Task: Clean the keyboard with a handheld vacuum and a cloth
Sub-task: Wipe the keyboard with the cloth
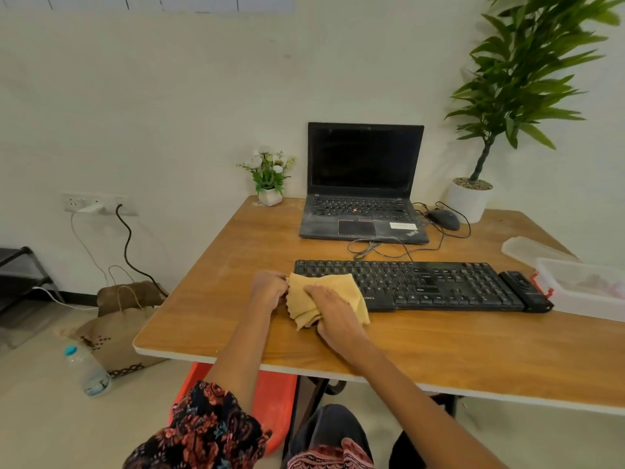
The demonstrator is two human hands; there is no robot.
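Office desk (236,319) with laptop (363,184)

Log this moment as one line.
left hand: pinches yellow cloth edge | right hand: presses cloth | black keyboard: left end covered

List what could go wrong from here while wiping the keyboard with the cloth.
1. The cloth covers only the left end of the keyboard, with the right hand pressing on it and the left hand gripping its edge; a hard wipe might slide the keyboard or snag keycaps.
2. Loose cables lie just behind the keyboard; a shove could drag them or tug the laptop.
3. The vacuum sits against the keyboard's right end and could get knocked toward the plastic box.
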